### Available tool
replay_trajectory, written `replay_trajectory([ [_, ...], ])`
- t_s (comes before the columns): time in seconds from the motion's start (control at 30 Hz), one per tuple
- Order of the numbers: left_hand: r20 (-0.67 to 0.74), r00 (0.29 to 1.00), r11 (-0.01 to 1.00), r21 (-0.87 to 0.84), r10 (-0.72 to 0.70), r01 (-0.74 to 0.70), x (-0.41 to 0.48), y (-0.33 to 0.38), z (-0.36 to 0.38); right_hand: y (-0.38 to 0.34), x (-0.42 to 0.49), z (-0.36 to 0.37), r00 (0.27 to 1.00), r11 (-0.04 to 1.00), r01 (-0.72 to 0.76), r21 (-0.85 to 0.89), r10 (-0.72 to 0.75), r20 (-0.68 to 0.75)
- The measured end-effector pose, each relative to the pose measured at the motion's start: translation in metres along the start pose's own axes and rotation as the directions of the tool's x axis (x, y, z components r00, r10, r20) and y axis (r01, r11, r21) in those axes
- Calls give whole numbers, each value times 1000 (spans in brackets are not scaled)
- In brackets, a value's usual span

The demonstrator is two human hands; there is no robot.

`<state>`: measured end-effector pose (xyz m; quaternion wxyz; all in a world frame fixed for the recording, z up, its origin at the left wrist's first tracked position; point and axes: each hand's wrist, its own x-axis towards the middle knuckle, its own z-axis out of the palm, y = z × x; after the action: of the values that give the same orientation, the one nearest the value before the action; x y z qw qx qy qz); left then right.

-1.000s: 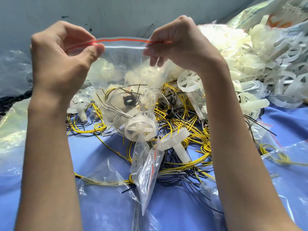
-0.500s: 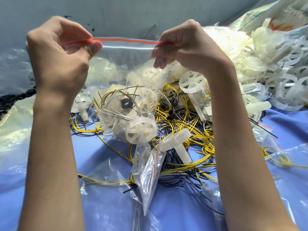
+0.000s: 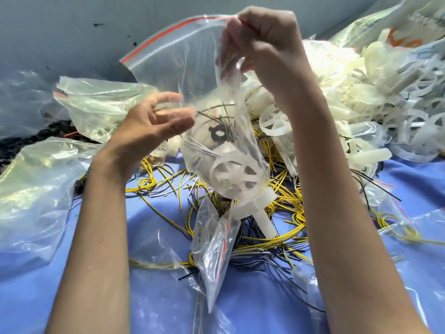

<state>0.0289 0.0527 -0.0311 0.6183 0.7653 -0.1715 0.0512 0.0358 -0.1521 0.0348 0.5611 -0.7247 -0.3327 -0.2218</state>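
The right hand (image 3: 265,49) pinches the top corner of the bag (image 3: 183,61), fingers curled on its red strip, so the bag hangs in the air and is tilted. The left hand (image 3: 154,124) is lower, with fingers apart and relaxed, and holds nothing. It is just beside the bag, but it is blurred, so contact cannot be told. Inside the bag lie a white wheel (image 3: 234,177), a black ring (image 3: 218,132) and thin pins (image 3: 202,148). Under it, yellow wires (image 3: 284,196) lie on a blue cloth (image 3: 156,225).

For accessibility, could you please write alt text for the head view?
The right hand holds up a zip bag with a white wheel and black ring inside; the open left hand is beside it, above yellow wires on blue cloth.
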Motion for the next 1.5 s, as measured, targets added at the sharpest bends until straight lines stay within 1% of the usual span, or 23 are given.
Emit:
replay_trajectory([
  [0.1, 15, 999, 999, 3, -37, 37, 2, -6, 12, -3, 0, 2, 993, 986, -50, 160, 66, -100],
  [0.17, 7, 1000, 999, -40, -15, 16, 3, -6, 19, -4, 2, 3, 981, 967, -101, 232, 135, -136],
  [0.27, -79, 996, 998, -58, 27, -32, 6, -4, 24, -4, 3, 3, 977, 955, -189, 229, 206, -51],
  [0.37, -267, 964, 1000, -3, 11, -12, 10, -4, 26, -5, 1, -1, 968, 978, -208, 19, 203, 147],
  [0.43, -430, 903, 1000, 5, -14, 18, 15, -4, 23, -8, -1, -3, 945, 972, -163, -170, 203, 256],
  [0.5, -568, 822, 999, -23, -49, 44, 19, -2, 17, -10, -2, -3, 871, 928, -126, -351, 273, 409],
  [0.57, -634, 762, 983, -181, -130, 18, 20, 1, 9, -12, -1, 3, 746, 820, -79, -566, 425, 512],
  [0.6, -648, 741, 962, -275, -177, -11, 19, 3, 5, -10, -1, 9, 715, 773, -55, -632, 473, 516],
  [0.63, -654, 725, 934, -354, -214, -44, 18, 4, 2, -7, -2, 17, 724, 762, -35, -646, 465, 509],
  [0.7, -626, 727, 866, -493, -282, -89, 14, 10, -1, -1, -2, 32, 821, 812, -10, -584, 340, 459],
  [0.73, -588, 748, 831, -550, -308, -90, 13, 13, -3, 0, -1, 37, 874, 839, 4, -545, 262, 410],
  [0.8, -493, 812, 771, -630, -312, -87, 12, 22, -5, 3, 0, 38, 954, 869, 38, -493, 115, 276],
  [0.87, -472, 839, 772, -627, -271, -104, 9, 33, -6, 7, 1, 34, 996, 875, 50, -482, -6, 93],
  [0.93, -511, 829, 817, -564, -227, -124, 6, 42, -4, 14, 6, 28, 988, 864, 23, -502, -97, -123],
  [1.0, -549, 814, 866, -485, -192, -122, 4, 47, -3, 24, 11, 18, 936, 847, -78, -525, -120, -332],
  [1.07, -554, 814, 885, -452, -178, -114, 4, 50, -1, 38, 12, 6, 880, 801, -258, -540, -36, -474],
  [1.1, -550, 815, 884, -454, -180, -111, 4, 50, 0, 47, 11, -1, 864, 739, -378, -558, 64, -499],
  [1.17, -545, 816, 882, -461, -192, -101, 4, 49, 1, 64, 4, -13, 809, 514, -587, -626, 351, -470],
  [1.2, -543, 816, 882, -462, -199, -92, 4, 49, 2, 69, 0, -16, 770, 433, -629, -645, 464, -439],
  [1.23, -541, 816, 883, -462, -205, -84, 4, 48, 2, 73, -3, -18, 745, 412, -643, -646, 532, -402],
  [1.33, -547, 807, 884, -463, -224, -68, 4, 45, -1, 73, -5, -15, 777, 498, -587, -638, 567, -273],
  [1.43, -556, 797, 885, -462, -236, -61, 4, 44, -4, 74, -5, -7, 829, 489, -441, -752, 544, -132],
  [1.5, -559, 791, 882, -468, -248, -54, 3, 42, -8, 76, -5, -1, 831, 484, -357, -799, 556, -34],
])
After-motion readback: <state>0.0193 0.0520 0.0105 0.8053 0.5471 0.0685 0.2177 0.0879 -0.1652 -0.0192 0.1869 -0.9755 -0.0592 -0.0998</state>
